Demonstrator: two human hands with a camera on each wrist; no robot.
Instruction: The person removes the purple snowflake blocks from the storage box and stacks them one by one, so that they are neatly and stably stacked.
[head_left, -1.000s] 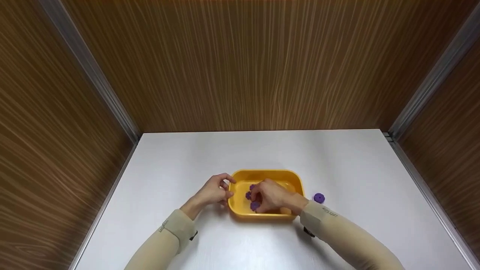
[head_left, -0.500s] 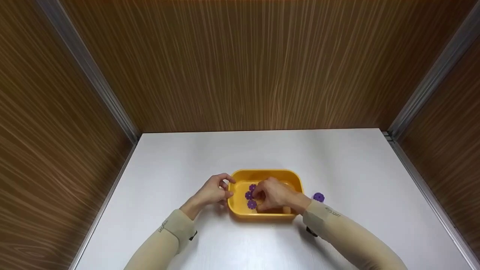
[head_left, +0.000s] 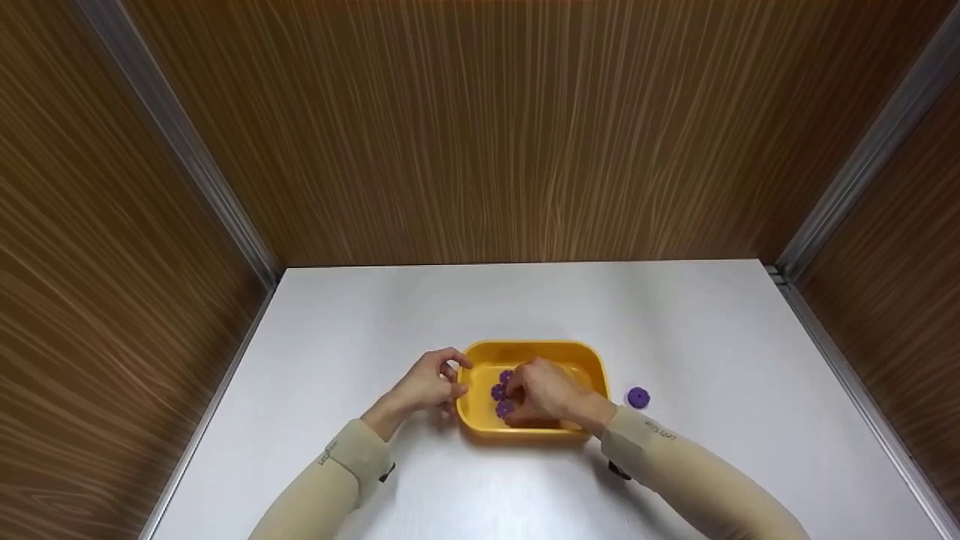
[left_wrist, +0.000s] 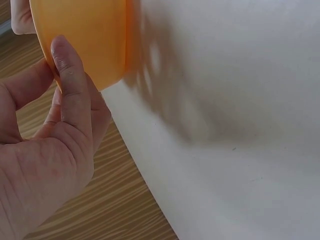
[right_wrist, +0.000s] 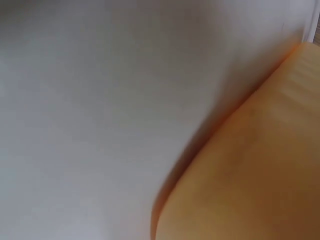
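Note:
A yellow plastic tray (head_left: 480, 429) stands on the white table. At its left end my left hand (head_left: 424, 381) grips the rim; in the left wrist view a fingertip (left_wrist: 61, 47) lies on the tray's outer wall. My right hand (head_left: 547, 390) reaches inside with bent fingers, thumb and index close to a purple flower-shaped disc (head_left: 503, 409). I cannot tell whether they pinch it. Two more such discs, a middle one (head_left: 498, 392) and a far one (head_left: 505, 376), lie in line behind it. In the right wrist view the tray's wall (right_wrist: 250, 180) shows, but the hand does not.
A round purple piece (head_left: 638, 397) lies on the white table (head_left: 720, 352) to the right of the tray. Wood-grain panels (head_left: 525, 135) stand behind and at both sides, joined by metal rails (head_left: 202, 172).
My right hand drew slightly right from the nearest disc, then came back left and covers part of it. That disc moved a little left early on. My left hand stays on the rim.

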